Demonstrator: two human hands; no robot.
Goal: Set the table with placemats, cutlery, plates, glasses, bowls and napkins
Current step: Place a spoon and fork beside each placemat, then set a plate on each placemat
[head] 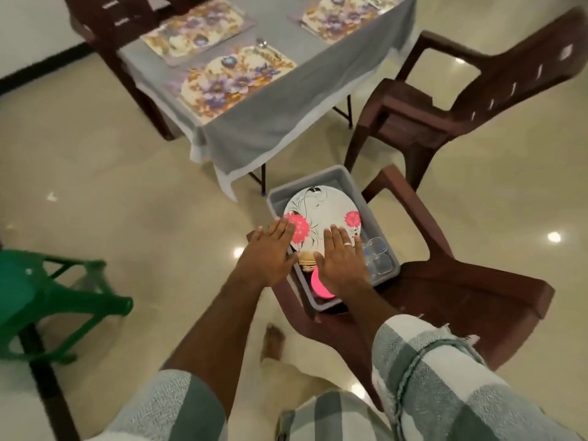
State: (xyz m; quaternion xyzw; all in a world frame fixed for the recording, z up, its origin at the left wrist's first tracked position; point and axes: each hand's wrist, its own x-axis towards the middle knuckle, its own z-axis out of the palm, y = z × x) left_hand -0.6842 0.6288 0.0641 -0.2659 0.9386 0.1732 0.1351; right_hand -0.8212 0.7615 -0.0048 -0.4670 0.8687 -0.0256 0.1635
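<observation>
Both hands flat, fingers straight, grasping nothing: left hand (270,249) and right hand (342,254) over plate (321,214) in grey tub (346,179); desk (270,113) at 12 o'clock.

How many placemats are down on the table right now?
3 in view: one at the near corner, one at the far left, one at the far right, cut by the frame edge. More may lie out of view.

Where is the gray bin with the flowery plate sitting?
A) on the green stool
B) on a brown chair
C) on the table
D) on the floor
B: the gray bin with the plate rests on the seat of a brown chair, away from the table, with both hands reaching over it.
</observation>
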